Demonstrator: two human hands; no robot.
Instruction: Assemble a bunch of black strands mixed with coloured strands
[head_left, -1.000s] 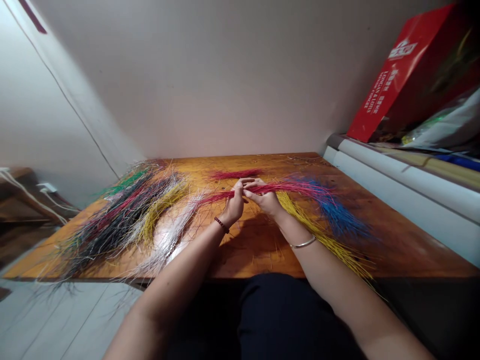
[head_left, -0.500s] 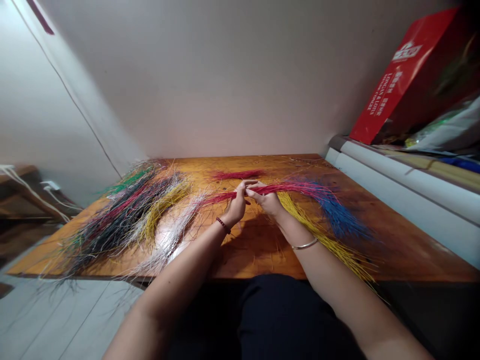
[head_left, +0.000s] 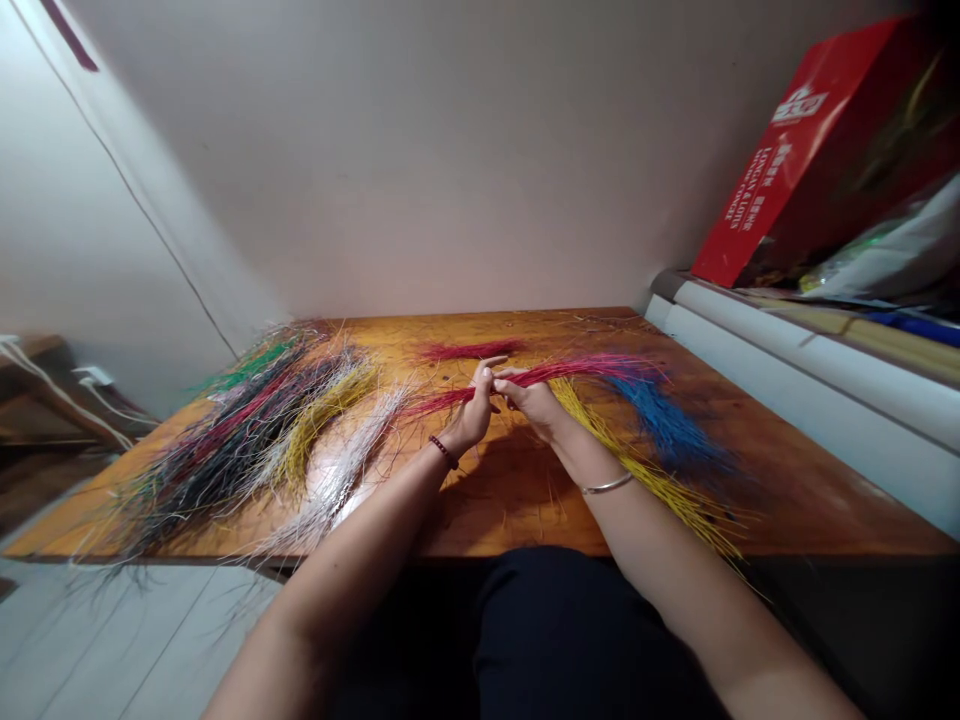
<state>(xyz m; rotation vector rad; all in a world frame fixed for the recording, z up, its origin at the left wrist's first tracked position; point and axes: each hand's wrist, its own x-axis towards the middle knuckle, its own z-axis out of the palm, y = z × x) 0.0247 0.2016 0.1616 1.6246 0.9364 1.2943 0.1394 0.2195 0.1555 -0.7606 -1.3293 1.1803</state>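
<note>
A bundle of thin red strands (head_left: pixel 577 366) stretches sideways above the middle of the wooden table (head_left: pixel 495 500). My left hand (head_left: pixel 474 410) is closed around its middle, with one finger extended to the right. Right beside it, my right hand (head_left: pixel 529 396) pinches the same bundle, thumb against the strands. The red ends fan out on both sides. Under my right forearm lies a bundle of yellow strands (head_left: pixel 637 460), and a bundle of blue strands (head_left: pixel 667 420) is further right. Behind my hands rests a smaller red bundle (head_left: pixel 472 350).
Left on the table lie white strands (head_left: pixel 360 450), a yellow bundle (head_left: pixel 322 410), dark strands (head_left: pixel 217 465) and green strands (head_left: pixel 259 365), some hanging over the front edge. A red box (head_left: pixel 795 150) stands on a ledge beside long white rolls (head_left: pixel 810 350) at right. A wall closes the back.
The fingers of both hands have shifted slightly on the red bundle, and a left finger is now stretched out more. The bundle's right end sits a little higher. The view has shifted slightly.
</note>
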